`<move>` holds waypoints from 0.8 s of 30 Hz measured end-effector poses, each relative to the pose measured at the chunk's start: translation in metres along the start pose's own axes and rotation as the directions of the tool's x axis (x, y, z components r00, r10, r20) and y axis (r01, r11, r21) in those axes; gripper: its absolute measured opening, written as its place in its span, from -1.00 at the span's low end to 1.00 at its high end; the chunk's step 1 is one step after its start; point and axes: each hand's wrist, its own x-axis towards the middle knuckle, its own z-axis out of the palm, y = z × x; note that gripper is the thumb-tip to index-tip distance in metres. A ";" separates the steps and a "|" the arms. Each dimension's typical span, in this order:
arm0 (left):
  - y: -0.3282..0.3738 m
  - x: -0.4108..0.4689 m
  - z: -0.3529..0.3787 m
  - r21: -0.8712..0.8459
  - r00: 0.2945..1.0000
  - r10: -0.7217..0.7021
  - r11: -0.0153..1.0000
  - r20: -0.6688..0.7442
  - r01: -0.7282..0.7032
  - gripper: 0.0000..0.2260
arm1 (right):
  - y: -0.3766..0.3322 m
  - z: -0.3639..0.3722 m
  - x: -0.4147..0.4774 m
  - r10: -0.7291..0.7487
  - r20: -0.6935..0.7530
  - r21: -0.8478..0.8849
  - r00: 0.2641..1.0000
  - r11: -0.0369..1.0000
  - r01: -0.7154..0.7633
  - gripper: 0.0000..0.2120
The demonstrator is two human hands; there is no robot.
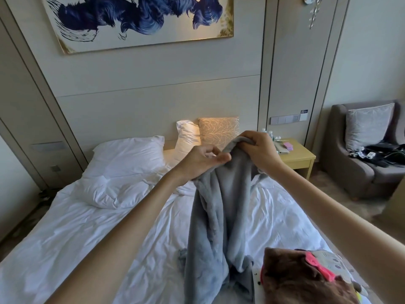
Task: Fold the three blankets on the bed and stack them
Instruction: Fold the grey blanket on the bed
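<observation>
A grey fleece blanket [219, 216] hangs from my raised hands down onto the white bed [87, 238]. My right hand [258, 152] grips its top edge in a fist. My left hand [201, 160] is just to the left, fingers curled and pinching the same edge. A brown and cream patterned blanket [306, 279] with pink marks lies bunched at the bed's near right corner. A third blanket is not in sight.
White pillows [129, 154] and a gold patterned cushion [219, 130] lie at the headboard. A wooden nightstand [300, 156] with bottles stands right of the bed. A grey armchair [368, 150] with dark items sits at far right.
</observation>
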 end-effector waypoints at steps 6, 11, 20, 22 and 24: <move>-0.020 0.002 -0.003 0.459 0.990 0.001 0.886 -0.143 0.066 -0.83 | -0.013 -0.014 0.016 0.012 -0.094 0.072 0.996 0.997 -0.005 -0.83; -0.058 -0.002 -0.017 0.506 0.957 -0.048 0.841 -0.286 0.194 -0.88 | -0.009 -0.038 0.025 0.097 -0.215 0.179 0.972 0.982 -0.058 -0.84; -0.110 -0.014 -0.034 0.276 0.811 -0.204 0.871 -0.548 0.406 -0.77 | 0.008 -0.063 0.031 0.226 -0.383 0.243 0.896 0.960 -0.138 -0.84; -0.117 -0.017 -0.035 0.255 0.776 -0.245 0.851 -0.581 0.460 -0.79 | 0.014 -0.066 0.033 0.267 -0.424 0.256 0.865 0.952 -0.169 -0.85; -0.124 -0.022 -0.037 0.220 0.734 -0.288 0.831 -0.615 0.510 -0.80 | 0.024 -0.071 0.033 0.314 -0.461 0.261 0.830 0.942 -0.211 -0.87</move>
